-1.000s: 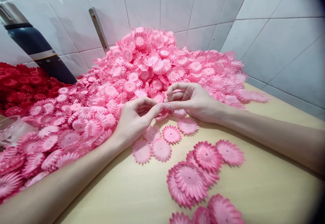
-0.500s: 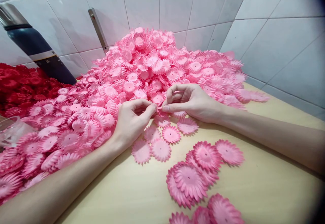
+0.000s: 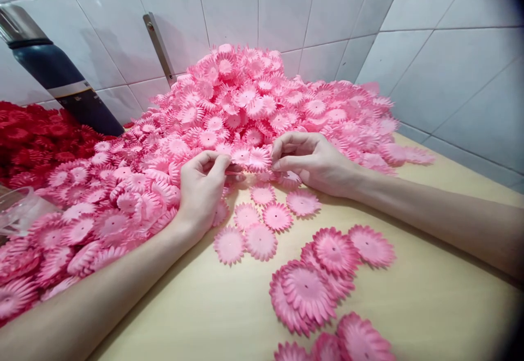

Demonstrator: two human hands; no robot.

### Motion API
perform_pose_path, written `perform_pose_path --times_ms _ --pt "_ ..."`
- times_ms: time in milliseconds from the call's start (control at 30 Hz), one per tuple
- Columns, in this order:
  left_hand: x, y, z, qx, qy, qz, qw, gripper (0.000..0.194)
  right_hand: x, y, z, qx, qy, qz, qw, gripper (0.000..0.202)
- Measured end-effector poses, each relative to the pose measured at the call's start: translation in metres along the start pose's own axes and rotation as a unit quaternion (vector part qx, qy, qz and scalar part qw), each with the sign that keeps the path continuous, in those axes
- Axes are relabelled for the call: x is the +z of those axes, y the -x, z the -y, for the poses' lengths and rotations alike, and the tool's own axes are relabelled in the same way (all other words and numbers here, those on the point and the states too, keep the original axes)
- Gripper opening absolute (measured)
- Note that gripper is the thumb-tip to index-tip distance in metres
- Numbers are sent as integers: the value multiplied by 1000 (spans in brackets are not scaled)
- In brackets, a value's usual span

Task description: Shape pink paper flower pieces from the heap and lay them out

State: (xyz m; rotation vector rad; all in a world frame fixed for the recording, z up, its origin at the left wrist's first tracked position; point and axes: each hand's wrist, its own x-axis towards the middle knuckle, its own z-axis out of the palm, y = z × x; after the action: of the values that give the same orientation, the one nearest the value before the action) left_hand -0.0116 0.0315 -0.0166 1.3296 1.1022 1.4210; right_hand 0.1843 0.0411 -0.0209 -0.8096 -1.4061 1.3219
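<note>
My left hand (image 3: 202, 189) is closed in a pinch beside the pink heap, with thin pink edges of a petal piece showing at its fingertips. To its right, my right hand (image 3: 315, 161) has thumb and forefinger together at the edge of a pink scalloped flower piece (image 3: 259, 159). A narrow gap separates the two hands. Below them, several loose flower pieces, one a deeper pink disc (image 3: 277, 216) with a small centre hole, lie flat on the pale table (image 3: 196, 306).
A large heap of pink flower pieces (image 3: 245, 99) rises against the tiled wall (image 3: 282, 6). At the left are red pieces (image 3: 28, 142), a dark blue bottle (image 3: 65, 77) and a clear plastic cup (image 3: 20, 208). Overlapping darker pink pieces (image 3: 307, 290) lie at the front.
My hands have moved apart from where their fingertips met. The left shifted left and slightly up; the right moved slightly right. A flower piece now shows between them.
</note>
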Motion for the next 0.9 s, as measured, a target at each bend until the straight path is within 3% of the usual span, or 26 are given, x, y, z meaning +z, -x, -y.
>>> perform_pose_path --times_ms 100,233,400,500,667,767,900 --pt "1 1 -2 11 3 10 1000 13 0 0 -2 0 17 -1 1000 15" --pt "3 7 -9 40 -22 79 996 14 0 2 -1 6 39 20 999 19" --pt "4 13 -13 42 -35 141 989 16 4 4 3 -27 55 22 998 7" --pt "3 11 -10 56 -44 123 990 15 5 3 1 -21 55 -4 998 22" --pt "0 1 -1 67 61 -20 996 17 2 -2 -3 8 -34 -89 995 24" --pt "2 -2 1 34 87 0 996 16 0 -1 -3 -8 -12 -71 997 20" --pt "4 -1 -1 13 41 10 999 8 -1 0 -3 -38 47 -31 998 12"
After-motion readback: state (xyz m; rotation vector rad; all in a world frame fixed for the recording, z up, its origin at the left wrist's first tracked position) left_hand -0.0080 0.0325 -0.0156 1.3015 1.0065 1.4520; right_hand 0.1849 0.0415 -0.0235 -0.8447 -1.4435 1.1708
